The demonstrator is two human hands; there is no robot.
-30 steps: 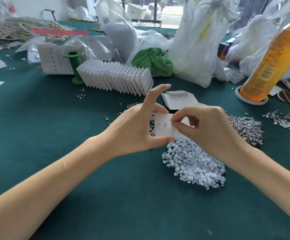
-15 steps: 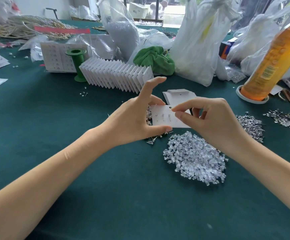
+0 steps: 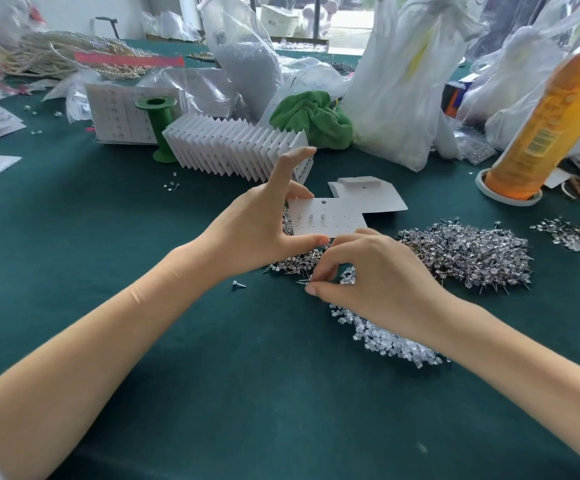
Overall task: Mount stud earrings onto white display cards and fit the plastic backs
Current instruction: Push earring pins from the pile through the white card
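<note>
card [image 3: 330, 221]: held level above the stud pile [image 3: 465, 254], three studs in, holes up for loading | left hand [image 3: 257, 230]: thumb and fingers pinch its left edge, forefinger raised | right hand [image 3: 371, 282]: fingertips pinching at loose studs beside the clear backs [image 3: 385, 337], likely picking the next one

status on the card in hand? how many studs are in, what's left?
Done: three studs sit in the top row of the white card; a fanned row of cards stands behind. In hand: the left hand pinches the card, while the right hand reaches into the stud pile, apparently picking one. Left: the card's other holes are empty; whether plastic backs are fitted can't be seen.
</note>
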